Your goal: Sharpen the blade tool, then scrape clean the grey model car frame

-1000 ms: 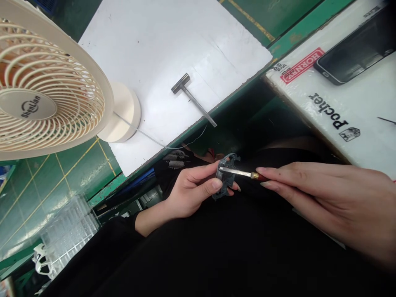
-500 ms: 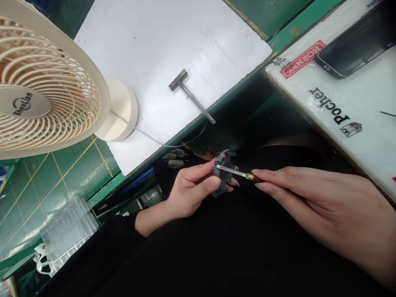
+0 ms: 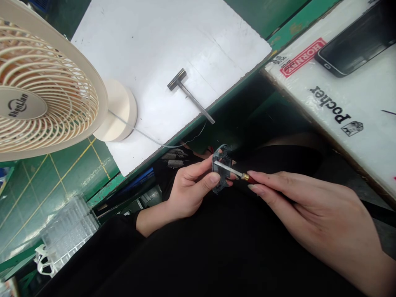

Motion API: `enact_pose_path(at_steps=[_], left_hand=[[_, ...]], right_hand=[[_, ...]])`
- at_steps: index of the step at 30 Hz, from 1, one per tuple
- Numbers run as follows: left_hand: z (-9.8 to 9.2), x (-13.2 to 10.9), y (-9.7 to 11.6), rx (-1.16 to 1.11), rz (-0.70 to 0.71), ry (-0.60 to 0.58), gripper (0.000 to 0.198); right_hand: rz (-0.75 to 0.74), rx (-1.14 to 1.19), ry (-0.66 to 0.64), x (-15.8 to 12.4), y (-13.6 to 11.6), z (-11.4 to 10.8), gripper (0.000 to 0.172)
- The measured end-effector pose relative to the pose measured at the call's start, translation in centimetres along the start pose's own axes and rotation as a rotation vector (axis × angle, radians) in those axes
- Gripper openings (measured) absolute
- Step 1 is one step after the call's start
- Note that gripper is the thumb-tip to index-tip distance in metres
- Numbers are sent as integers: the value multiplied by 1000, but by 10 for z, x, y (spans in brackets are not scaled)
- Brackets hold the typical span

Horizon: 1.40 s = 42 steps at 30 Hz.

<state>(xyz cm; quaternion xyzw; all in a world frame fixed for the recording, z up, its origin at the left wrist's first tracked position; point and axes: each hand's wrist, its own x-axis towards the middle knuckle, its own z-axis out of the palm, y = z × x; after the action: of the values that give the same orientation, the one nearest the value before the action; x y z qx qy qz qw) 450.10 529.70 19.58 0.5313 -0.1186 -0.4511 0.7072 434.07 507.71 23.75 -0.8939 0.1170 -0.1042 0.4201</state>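
Observation:
My left hand (image 3: pixel 193 185) grips a dark grey molded part (image 3: pixel 221 187) with an irregular, cut-out outline, thumb on the near side and fingertips showing behind it. Between the thumb and fingers of my right hand (image 3: pixel 312 206) is a small file-like tool (image 3: pixel 230 169), with a flat metal blade, a brass collar and a red handle. The blade's tip reaches the upper left edge of the part and seems to touch it. Most of the handle is hidden in my right hand. Both hands are above my dark-clothed lap.
A cream fan (image 3: pixel 117 111) stands on the white board (image 3: pixel 148 45) at left. A small metal hammer (image 3: pixel 192 95) lies there, its handle over the edge. Right, a phone (image 3: pixel 355 41) rests on a plastic-wrapped box (image 3: pixel 365 88). Clear plastic trays (image 3: pixel 69 229) are lower left.
My right hand and the tool have shifted slightly left, with the blade tilting more. The grey part has turned and risen a little in my left hand.

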Motion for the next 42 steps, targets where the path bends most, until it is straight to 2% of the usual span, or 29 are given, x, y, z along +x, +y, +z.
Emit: enact_pose_path(at_steps=[3,8,12,21,29,35,42], left_hand=[[3,2,6,-30,-50,2,46],[6,6,19,-109,-128,-90,38],[7,9,23,-151,-140,-139,35],[7,9,15,-82,-50,-29,38],[9,8,14,-124,-54,-3,33],[7,6,14,-95,-81,7,40],[9,6,17,-147,-61,-19,28]], right_hand=[[4,28,-39,3,4,-3,19],[18,80,-110,9,13,-15,19],[32,83,-109,10,16,-18,21],[21,71,-63,9,8,-13,22],[-3,54,-39,10,5,-4,20],[0,64,-54,7,6,-3,21],[4,74,-66,11,6,-4,20]])
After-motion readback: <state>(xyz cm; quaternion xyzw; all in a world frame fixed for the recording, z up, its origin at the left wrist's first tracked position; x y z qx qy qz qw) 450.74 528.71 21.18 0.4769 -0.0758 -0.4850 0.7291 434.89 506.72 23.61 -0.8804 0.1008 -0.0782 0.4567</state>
